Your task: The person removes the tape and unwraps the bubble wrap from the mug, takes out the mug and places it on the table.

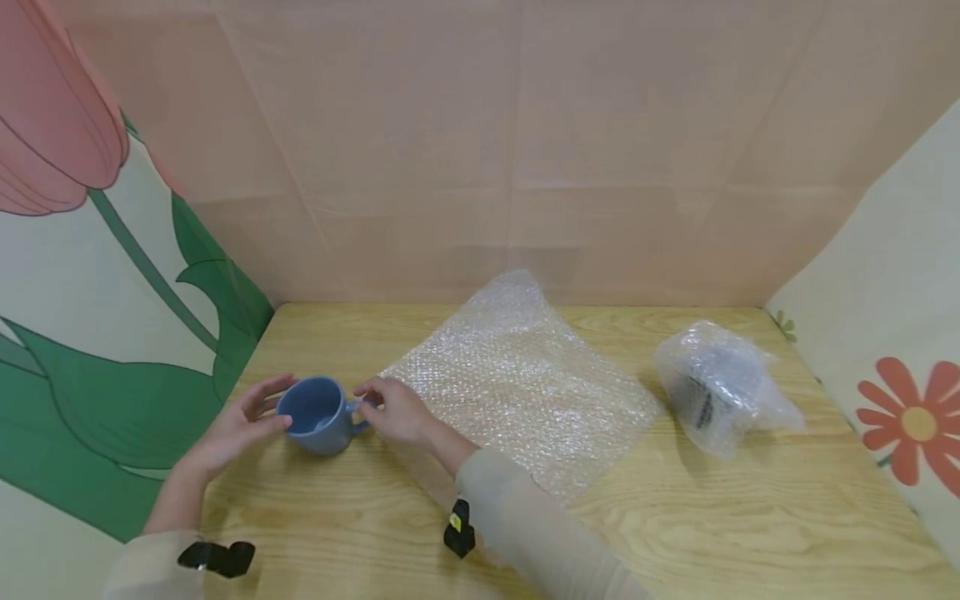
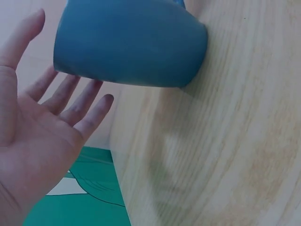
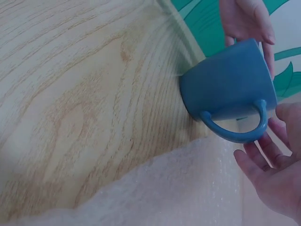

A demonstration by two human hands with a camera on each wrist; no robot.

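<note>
We are seeing the mug point(image 1: 318, 415) standing on the tabletop point(image 1: 712, 517) beside the bubble wrap point(image 1: 517, 383); left hand point(image 1: 240, 421) open, cupping its side, right hand point(image 1: 393, 408) open, fingers at the handle.

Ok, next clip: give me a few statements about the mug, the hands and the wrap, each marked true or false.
1. The blue mug stands upright on the wooden table. True.
2. The left hand has a closed grip round the mug. False: its fingers are spread beside the mug.
3. The right hand is at the mug's handle. True.
4. The mug sits in the middle of the bubble wrap sheet. False: it stands on bare wood left of the sheet.
5. A wrapped bundle lies to the right. True.
</note>
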